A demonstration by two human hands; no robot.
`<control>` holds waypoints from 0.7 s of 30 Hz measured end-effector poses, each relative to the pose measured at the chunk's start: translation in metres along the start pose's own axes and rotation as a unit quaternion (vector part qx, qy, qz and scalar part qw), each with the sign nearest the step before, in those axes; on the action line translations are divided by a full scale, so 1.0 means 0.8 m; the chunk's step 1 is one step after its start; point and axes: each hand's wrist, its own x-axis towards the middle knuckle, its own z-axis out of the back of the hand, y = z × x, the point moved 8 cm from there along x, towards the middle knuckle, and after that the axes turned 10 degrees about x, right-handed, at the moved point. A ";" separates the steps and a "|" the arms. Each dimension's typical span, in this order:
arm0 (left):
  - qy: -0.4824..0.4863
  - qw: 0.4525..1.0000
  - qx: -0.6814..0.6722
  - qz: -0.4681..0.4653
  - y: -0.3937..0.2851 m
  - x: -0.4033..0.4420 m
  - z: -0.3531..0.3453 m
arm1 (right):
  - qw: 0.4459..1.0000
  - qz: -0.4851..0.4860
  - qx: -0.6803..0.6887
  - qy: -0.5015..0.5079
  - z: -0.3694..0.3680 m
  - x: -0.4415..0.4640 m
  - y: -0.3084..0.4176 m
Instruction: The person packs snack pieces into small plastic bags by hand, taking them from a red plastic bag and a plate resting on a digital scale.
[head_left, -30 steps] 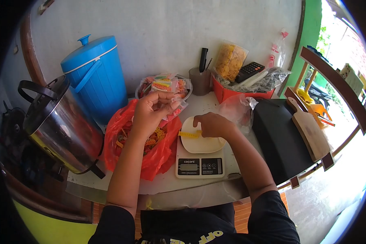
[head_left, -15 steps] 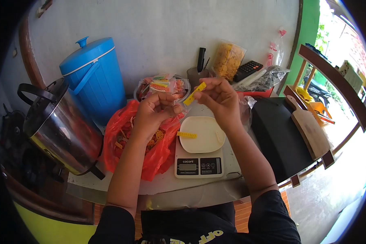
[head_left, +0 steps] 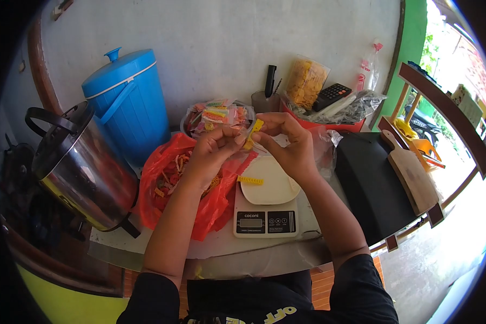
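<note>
My right hand (head_left: 291, 141) pinches a yellow ridged snack strip (head_left: 257, 127) between thumb and fingertips. Close beside it, my left hand (head_left: 217, 152) is closed at the fingertips on what looks like a small clear plastic bag (head_left: 248, 141), and the strip's lower end meets it. Below the hands stands a white kitchen scale (head_left: 242, 208) with a squarish plate (head_left: 272, 191). Another yellow ridged strip (head_left: 251, 180) lies across the plate's left edge. Under my left forearm, a red plastic bag (head_left: 162, 162) sits open with colourful snack pieces inside.
Behind the hands is a bowl of packed snacks (head_left: 217, 114). A blue cooler jug (head_left: 127, 102) and a steel pot (head_left: 89, 173) stand left. At the back right, a red tray (head_left: 351, 127) holds a calculator (head_left: 332, 96) and plastic bags. A wooden board (head_left: 410, 170) lies on a black box (head_left: 362, 183).
My hands have drawn together. The yellow strip in my right hand has moved left and down to my left fingertips, at the clear plastic.
</note>
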 end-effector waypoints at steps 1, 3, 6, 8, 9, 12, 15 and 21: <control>0.004 1.000 -0.002 0.006 0.002 0.000 -0.001 | 0.999 0.010 -0.028 0.012 -0.002 0.001 0.006; 0.000 1.000 -0.014 -0.003 0.008 0.002 0.001 | 0.995 0.032 -0.084 0.035 -0.005 0.004 0.017; -0.013 0.999 -0.032 -0.009 0.004 0.001 0.000 | 0.985 0.081 -0.139 0.060 -0.005 0.003 0.025; -0.026 0.999 -0.038 -0.014 0.002 0.000 0.000 | 0.984 0.098 -0.137 0.066 -0.005 0.003 0.026; -0.032 0.999 -0.039 -0.019 0.004 0.001 0.001 | 0.983 0.106 -0.136 0.070 -0.005 0.003 0.027; -0.046 0.998 -0.016 -0.032 -0.003 -0.002 0.003 | 0.986 0.089 -0.105 0.095 -0.008 0.003 0.023; -0.054 0.997 -0.018 -0.047 -0.005 -0.002 0.003 | 0.982 0.077 -0.075 0.152 -0.016 0.000 0.022; -0.078 0.994 0.029 -0.075 -0.004 0.003 0.015 | 0.991 -0.029 -0.036 0.127 -0.009 0.004 0.007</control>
